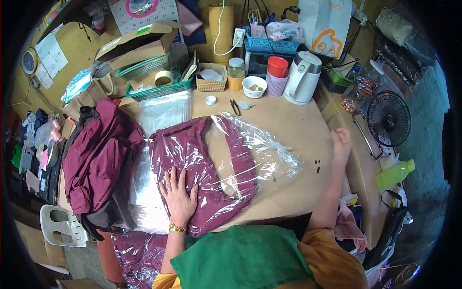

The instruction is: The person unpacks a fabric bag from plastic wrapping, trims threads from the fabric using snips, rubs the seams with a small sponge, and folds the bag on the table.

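Where the left hand [180,201] rests, fingers spread, a bagged maroon garment [180,154] lies on the desk [301,125], lengthwise away from the person [240,260]. Well rightward, the right hand [341,140] holds its fingers curled together

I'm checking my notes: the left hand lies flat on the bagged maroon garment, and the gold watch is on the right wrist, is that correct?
Wrong wrist: the head view shows the gold watch on the left one. The left hand does lie flat on the bagged maroon garment.
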### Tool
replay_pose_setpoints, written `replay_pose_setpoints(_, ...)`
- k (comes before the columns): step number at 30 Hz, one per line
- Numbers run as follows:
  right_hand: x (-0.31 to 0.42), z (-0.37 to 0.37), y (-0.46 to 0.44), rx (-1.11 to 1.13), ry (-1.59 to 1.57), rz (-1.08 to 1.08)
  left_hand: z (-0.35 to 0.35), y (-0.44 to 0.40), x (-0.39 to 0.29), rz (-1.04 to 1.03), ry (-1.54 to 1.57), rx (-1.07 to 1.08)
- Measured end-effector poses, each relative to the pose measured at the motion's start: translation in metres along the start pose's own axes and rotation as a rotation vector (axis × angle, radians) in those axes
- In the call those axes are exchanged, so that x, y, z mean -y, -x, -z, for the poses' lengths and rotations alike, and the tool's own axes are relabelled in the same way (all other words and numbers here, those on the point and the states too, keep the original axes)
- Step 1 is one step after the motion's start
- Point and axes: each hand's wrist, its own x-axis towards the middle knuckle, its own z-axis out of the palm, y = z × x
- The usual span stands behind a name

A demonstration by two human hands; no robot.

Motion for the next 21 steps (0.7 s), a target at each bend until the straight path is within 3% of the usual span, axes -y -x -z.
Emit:
replay_pose_setpoints(2, 0.075, -0.051, 0.025, 0.093, 0.323, 0.248, -0.001, -0.001, -0.001, -0.008, 0.004, -0.004)
replay_pose_setpoints(3, 0.098, -0.081, 0.042, 0.194, 0.393, 0.226, -0.001, -0.001, -0.001, -0.006, 0.007, -0.006)
replay_pose_setpoints(4, 0.097, -0.106, 0.053, 0.365, 0.344, 0.107, -0.001, -0.001, -0.001, -0.002, 0.009, -0.010)
replay_pose_setpoints(6, 0.109, -0.154, 0.069, 0.830, 0.609, -0.067, -0.002, -0.001, -0.001, -0.003, 0.009, -0.019)
replay_pose_setpoints(8, 0.112, -0.197, 0.080, 1.228, 1.158, -0.015, -0.001, 0.000, -0.001, 0.002, 0.002, -0.010)
replay_pose_setpoints(9, 0.098, -0.204, 0.089, 1.229, 1.153, -0.008, -0.002, 0.000, 0.001, 0.000, 0.000, -0.015)
replay_pose_setpoints(11, 0.066, -0.214, 0.109, 0.929, 1.013, 0.110, -0.002, 0.000, 0.002, 0.004, 0.005, -0.016)
replay_pose_setpoints(12, 0.066, -0.215, 0.106, 0.928, 1.009, 0.116, -0.002, 0.000, 0.002, 0.007, 0.008, -0.016)
replay_pose_setpoints(14, 0.062, -0.209, 0.098, 0.905, 0.867, -0.084, 0.001, 0.000, 0.000, 0.008, 0.012, -0.016)
replay_pose_setpoints(15, 0.045, -0.207, 0.097, 0.904, 0.867, -0.086, 0.001, 0.000, 0.000, 0.008, 0.019, -0.011)
replay_pose_setpoints(17, -0.001, -0.204, 0.096, 0.516, 1.122, 0.322, -0.001, 0.001, 0.002, 0.000, 0.018, -0.018)
replay_pose_setpoints(21, -0.010, -0.180, 0.067, 0.392, 0.867, 0.145, -0.001, 0.000, 0.002, -0.002, 0.035, -0.028)
